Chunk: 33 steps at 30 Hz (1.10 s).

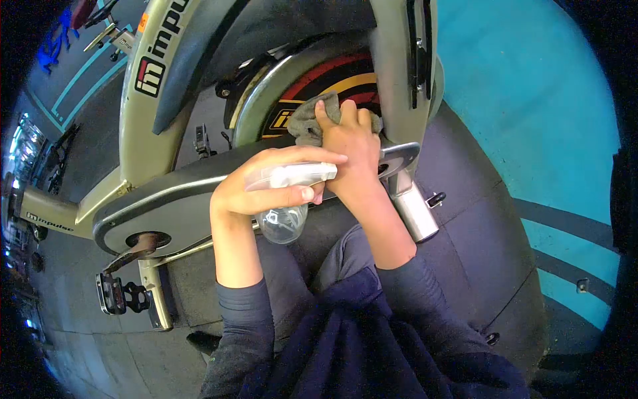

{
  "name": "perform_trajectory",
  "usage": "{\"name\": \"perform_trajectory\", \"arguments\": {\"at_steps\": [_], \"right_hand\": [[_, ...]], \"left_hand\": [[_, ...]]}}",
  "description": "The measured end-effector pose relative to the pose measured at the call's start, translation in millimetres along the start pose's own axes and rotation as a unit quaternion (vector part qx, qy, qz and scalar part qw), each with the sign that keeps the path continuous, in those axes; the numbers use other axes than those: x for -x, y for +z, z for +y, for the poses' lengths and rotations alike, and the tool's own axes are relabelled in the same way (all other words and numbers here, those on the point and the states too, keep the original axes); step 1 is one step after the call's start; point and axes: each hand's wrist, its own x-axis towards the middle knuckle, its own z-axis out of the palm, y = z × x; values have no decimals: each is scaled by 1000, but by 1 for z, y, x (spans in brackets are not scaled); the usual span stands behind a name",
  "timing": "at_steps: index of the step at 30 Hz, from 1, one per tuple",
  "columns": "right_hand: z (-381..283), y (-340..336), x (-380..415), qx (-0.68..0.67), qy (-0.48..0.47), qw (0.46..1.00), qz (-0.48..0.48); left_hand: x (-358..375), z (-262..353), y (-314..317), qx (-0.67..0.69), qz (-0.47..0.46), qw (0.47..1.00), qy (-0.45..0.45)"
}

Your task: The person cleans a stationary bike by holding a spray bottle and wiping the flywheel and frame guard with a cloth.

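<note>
My left hand is wrapped round a clear spray bottle with a white spray head, its nozzle pointing right toward my other wrist. Beyond it, my right hand presses a grey-green cloth against the lower part of the exercise bike's flywheel, close to the front fork. Part of the cloth shows on both sides of the fingers. The flywheel has a pale metal rim and red and yellow markings.
The bike's frame rises at the left, with a chain guard running below my hands. A pedal sticks out at lower left. The front foot stands on dark floor tiles; turquoise flooring lies at right.
</note>
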Motion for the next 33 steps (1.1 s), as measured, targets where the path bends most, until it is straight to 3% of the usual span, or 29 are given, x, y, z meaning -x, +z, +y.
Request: {"name": "perform_trajectory", "arguments": {"at_steps": [1,8,10,14,21,23,33], "right_hand": [[-2,7,0,21,11,1000,14],[-5,11,-16,11,85,996,-4],[0,24,-23,-2,109,993,55],[0,25,-27,23,129,990,59],[22,12,-11,-28,37,998,47],[25,3,-4,-35,-83,996,21],[9,14,-4,-24,18,998,62]], "left_hand": [[1,1,-4,-8,-38,999,15],[1,0,-3,-11,-40,999,19],[1,2,1,-23,-2,1000,9],[2,1,3,-16,3,1000,7],[0,2,3,-14,4,1000,9],[-1,1,2,-16,5,1000,14],[1,1,0,-29,-4,1000,1]]}}
